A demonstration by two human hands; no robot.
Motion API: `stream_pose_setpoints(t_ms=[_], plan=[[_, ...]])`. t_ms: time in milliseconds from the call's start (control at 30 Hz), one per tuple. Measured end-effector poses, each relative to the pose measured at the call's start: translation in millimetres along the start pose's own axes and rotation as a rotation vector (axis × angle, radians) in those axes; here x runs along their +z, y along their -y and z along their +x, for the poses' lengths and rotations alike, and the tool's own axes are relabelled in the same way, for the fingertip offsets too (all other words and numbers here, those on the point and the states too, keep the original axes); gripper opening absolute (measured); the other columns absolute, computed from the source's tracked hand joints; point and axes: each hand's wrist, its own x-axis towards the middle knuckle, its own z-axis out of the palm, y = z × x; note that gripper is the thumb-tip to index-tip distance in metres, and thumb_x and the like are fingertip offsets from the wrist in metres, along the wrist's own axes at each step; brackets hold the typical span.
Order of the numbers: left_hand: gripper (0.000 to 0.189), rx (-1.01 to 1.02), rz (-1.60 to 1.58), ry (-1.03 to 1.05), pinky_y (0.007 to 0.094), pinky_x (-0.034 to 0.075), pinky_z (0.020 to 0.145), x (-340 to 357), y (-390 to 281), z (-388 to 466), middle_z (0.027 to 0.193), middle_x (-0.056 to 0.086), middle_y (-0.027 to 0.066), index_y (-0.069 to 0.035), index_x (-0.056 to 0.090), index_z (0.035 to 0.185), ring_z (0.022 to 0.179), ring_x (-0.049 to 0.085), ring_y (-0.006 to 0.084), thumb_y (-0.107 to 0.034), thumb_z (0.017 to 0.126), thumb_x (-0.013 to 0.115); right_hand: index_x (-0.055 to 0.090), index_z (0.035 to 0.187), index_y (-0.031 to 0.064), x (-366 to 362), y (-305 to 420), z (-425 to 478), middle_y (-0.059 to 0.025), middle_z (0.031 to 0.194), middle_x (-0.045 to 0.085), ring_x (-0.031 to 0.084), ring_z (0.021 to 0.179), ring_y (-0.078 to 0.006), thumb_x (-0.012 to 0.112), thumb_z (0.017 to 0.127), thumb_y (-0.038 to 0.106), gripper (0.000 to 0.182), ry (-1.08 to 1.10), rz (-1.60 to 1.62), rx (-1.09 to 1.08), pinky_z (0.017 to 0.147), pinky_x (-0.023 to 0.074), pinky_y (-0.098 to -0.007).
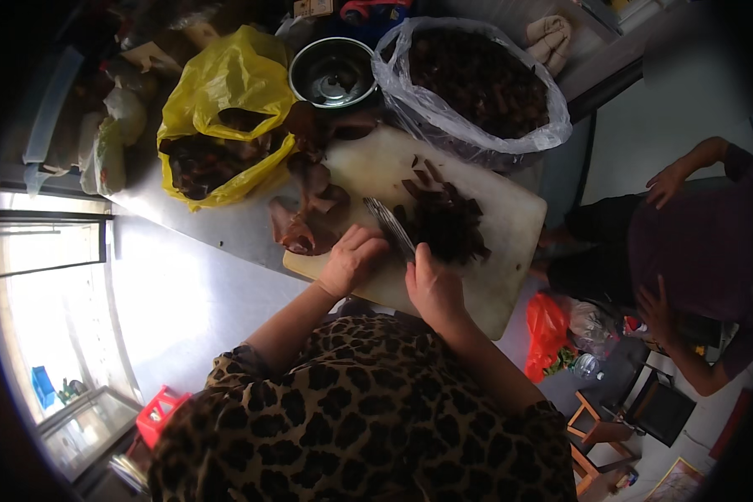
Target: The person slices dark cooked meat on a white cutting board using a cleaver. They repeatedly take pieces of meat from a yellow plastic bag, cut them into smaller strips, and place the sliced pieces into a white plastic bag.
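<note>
My right hand (436, 285) grips the handle of a knife (389, 223), its blade slanting up and left over a white cutting board (514, 232). To the left of the blade my left hand (353, 257) rests low on the board, its fingers curled; whether they hold a piece is hidden. A heap of dark brown cut strips (448, 223) lies on the board just right of the knife. Larger, curled reddish-brown food pieces (310, 216), of a kind I cannot settle, lie along the board's left side, beyond my left hand.
A yellow plastic bag (226, 94) with dark pieces inside stands at the far left. Behind the board are a metal bowl (332, 72) and a clear plastic bag (555, 128) full of dark cut pieces. Another person (696, 245) is at the right, near a red bag (546, 332).
</note>
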Motion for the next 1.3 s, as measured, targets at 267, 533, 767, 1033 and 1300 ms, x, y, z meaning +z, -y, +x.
stream_pose_setpoints(t_ms=[267, 533, 767, 1033, 1300], plan=[[0.035, -0.427, 0.067, -0.045, 0.0366, 0.051, 0.064, -6, -23, -20, 0.092, 0.059, 0.0064, -0.009, 0.06, 0.111, 0.078, 0.062, 0.0273, -0.01, 0.078, 0.071, 0.047, 0.108, 0.002, 8, -24, -3, -0.019, 0.063, 0.059, 0.059, 0.057, -0.0404, 0.062, 0.087, 0.02, 0.032, -0.111, 0.074, 0.054, 0.05, 0.0468, -0.0497], [0.032, -0.289, 0.159, 0.094, 0.0388, 0.051, 0.07, 5, -19, 22, 0.099, 0.059, 0.0071, -0.01, 0.059, 0.102, 0.084, 0.06, 0.0287, -0.016, 0.074, 0.073, 0.048, 0.103, 0.002, -6, -34, -6, -0.0201, 0.065, 0.06, 0.06, 0.06, -0.0409, 0.062, 0.086, 0.018, 0.027, -0.134, 0.05, 0.075, 0.052, 0.047, -0.0498], [0.037, -0.154, 0.278, 0.078, 0.0397, 0.048, 0.084, -11, -19, 3, 0.108, 0.056, 0.0116, -0.011, 0.061, 0.105, 0.095, 0.055, 0.0317, -0.015, 0.071, 0.074, 0.048, 0.11, -0.0007, -20, -40, -15, -0.0219, 0.066, 0.06, 0.06, 0.06, -0.0415, 0.064, 0.086, 0.018, 0.035, -0.047, -0.005, 0.095, 0.053, 0.0469, -0.0494], [0.025, -0.158, 0.094, 0.077, 0.0397, 0.049, 0.076, -19, -3, -4, 0.096, 0.06, 0.0107, -0.006, 0.062, 0.101, 0.088, 0.057, 0.0317, -0.007, 0.077, 0.07, 0.05, 0.095, 0.004, -27, -26, -12, -0.015, 0.069, 0.061, 0.061, 0.056, -0.0352, 0.06, 0.086, 0.012, 0.016, -0.075, -0.054, -0.012, 0.049, 0.0492, -0.0448], [0.021, -0.171, 0.102, -0.004, 0.0391, 0.05, 0.074, -7, -3, -5, 0.092, 0.06, 0.01, -0.005, 0.061, 0.096, 0.086, 0.059, 0.0311, -0.003, 0.075, 0.068, 0.048, 0.094, 0.0058, -47, 26, -26, -0.0116, 0.078, 0.058, 0.063, 0.062, -0.0314, 0.056, 0.084, 0.005, 0.012, 0.157, -0.222, -0.046, 0.051, 0.051, -0.0404]])
